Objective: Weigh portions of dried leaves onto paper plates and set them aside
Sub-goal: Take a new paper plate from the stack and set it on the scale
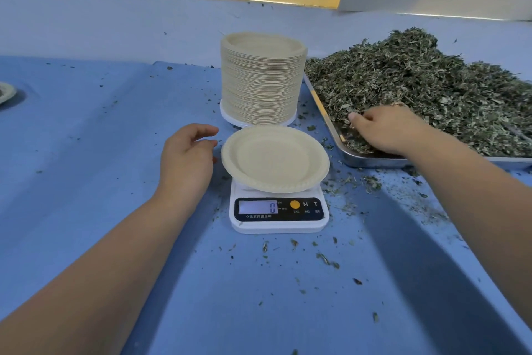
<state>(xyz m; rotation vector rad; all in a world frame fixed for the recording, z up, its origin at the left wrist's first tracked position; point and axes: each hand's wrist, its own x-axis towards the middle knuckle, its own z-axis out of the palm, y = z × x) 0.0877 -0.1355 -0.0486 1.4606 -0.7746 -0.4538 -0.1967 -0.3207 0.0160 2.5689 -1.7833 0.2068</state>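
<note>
In the leaves (417,81) — right hand (388,133), curled.

plate (275,159) on scale (278,215), right hand (388,133) in leaves (417,81)

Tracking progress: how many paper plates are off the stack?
2: an empty plate on the scale; a second plate at the far left edge, cropped. Others may be unseen.

Both forearms are bare. The left one enters from 7 o'clock and reaches toward 1 o'clock. The left hand (187,156) hovers thumb-side up, fingers loosely curled and apart from the thumb, holding nothing. The right forearm enters from 4 o'clock and reaches toward 10 o'clock. The right hand (388,130) is palm down, its fingers curled into the leaves (417,81).
</note>
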